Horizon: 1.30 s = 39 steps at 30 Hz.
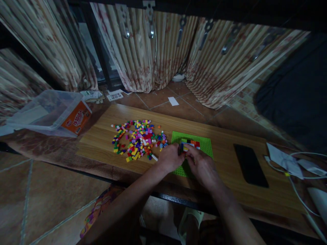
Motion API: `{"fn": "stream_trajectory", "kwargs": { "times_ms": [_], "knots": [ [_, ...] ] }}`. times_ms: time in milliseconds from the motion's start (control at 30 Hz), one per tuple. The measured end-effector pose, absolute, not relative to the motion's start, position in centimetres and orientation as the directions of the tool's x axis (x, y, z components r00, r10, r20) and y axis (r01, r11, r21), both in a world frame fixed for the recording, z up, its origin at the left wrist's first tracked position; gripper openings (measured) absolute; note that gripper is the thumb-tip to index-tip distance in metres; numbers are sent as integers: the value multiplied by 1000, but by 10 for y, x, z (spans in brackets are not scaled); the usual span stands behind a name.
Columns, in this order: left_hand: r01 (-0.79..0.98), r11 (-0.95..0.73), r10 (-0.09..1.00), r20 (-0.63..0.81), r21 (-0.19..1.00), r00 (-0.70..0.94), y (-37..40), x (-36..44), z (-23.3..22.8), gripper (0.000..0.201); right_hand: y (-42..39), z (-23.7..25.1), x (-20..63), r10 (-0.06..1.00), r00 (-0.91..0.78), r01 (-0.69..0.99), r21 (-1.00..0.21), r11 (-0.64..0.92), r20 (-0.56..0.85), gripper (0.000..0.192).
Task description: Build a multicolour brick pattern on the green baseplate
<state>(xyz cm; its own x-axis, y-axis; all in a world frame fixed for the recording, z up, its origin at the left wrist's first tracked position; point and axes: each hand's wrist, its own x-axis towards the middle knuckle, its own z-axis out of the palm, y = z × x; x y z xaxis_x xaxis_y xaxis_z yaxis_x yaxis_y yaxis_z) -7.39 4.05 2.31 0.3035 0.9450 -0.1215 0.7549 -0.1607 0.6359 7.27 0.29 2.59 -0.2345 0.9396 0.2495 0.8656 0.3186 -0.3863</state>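
A green studded baseplate [207,144] lies on the wooden board. Near its middle sits a small block of joined toy bricks [193,143] in red, orange, blue, white and dark colours. My left hand [170,158] is closed over the plate's left side, its fingertips beside the joined bricks. From the right, my right hand [203,166] comes in with bent fingers pressed together, partly covering the bricks' near edge. The fingertips of both hands almost meet; whatever is between them is too small and dark to make out. A loose pile of colourful toy bricks [143,137] spreads to the left of my left hand.
A black phone [250,165] lies on the wooden board [222,170] at right, near white cables and a paper [283,158]. A clear plastic bin [48,115] with an orange label stands at left. Metal hooks [150,23] hang above, before striped curtains [163,54].
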Motion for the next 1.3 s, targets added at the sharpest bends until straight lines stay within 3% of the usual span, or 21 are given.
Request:
{"fn": "stream_trajectory", "kwargs": {
  "times_ms": [400,600,800,1000,1300],
  "knots": [
    [724,-112,954,-130,681,269,40,-71,22,18,3,25,73,938,-235,843,-428,327,253,44],
    [709,-68,956,-158,702,248,41,-71,22,18,1,22,74,927,-263,867,-356,349,268,44],
    [693,-104,946,-145,713,291,42,-74,24,17,2,22,76,926,-273,871,-342,353,260,42],
    [675,-105,894,-227,731,386,46,-86,35,20,3,16,79,921,-289,853,-366,372,262,41],
    [695,-133,885,-230,707,404,46,-85,35,19,7,20,71,927,-296,907,-236,349,231,46]
  ]
}}
